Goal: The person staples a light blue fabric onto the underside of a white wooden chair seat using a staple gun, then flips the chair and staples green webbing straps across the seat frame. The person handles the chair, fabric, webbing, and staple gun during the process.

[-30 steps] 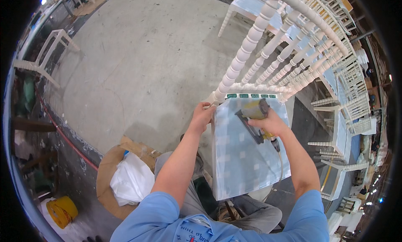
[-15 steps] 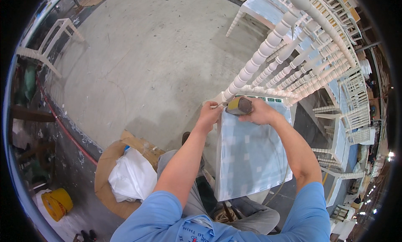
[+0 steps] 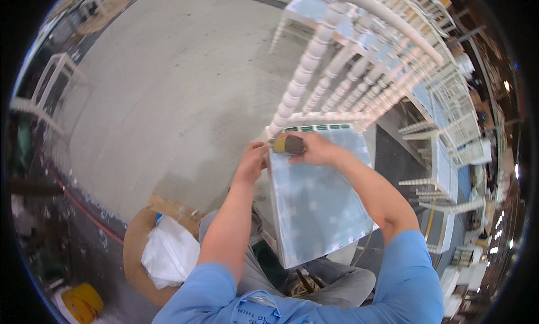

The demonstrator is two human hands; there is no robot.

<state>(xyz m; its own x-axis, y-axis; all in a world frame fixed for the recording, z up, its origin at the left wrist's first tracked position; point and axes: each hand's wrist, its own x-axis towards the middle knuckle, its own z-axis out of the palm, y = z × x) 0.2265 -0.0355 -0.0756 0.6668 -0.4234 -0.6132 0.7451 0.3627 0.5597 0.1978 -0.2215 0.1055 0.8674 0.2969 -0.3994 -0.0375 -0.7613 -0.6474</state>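
Observation:
A white chair (image 3: pixel 307 77) with turned spindles in its back stands before me, its seat (image 3: pixel 317 206) covered in pale blue film. My right hand (image 3: pixel 317 149) is closed around a rounded yellow-and-brown hand tool (image 3: pixel 289 145) over the seat's back left corner; its exact kind does not show. Close beside the tool's left end, my left hand (image 3: pixel 251 162) has its fingers pinched together at the corner by the back post. Whatever lies in that pinch is too small to make out. Green patches (image 3: pixel 317 128) line the seat's rear edge.
More white spindle chairs (image 3: pixel 443 139) crowd the right side. A white frame (image 3: pixel 53 88) stands far left. Near my left arm, a white bag (image 3: pixel 171 251) rests on a round brown cardboard piece (image 3: pixel 135 256). A yellow bucket (image 3: pixel 82 304) sits lower left; a red hose (image 3: pixel 92 212) crosses the floor.
The whole view has shifted, so the chair and both hands appear further left. My hands stay at the same seat corner, and the tool remains in my right hand.

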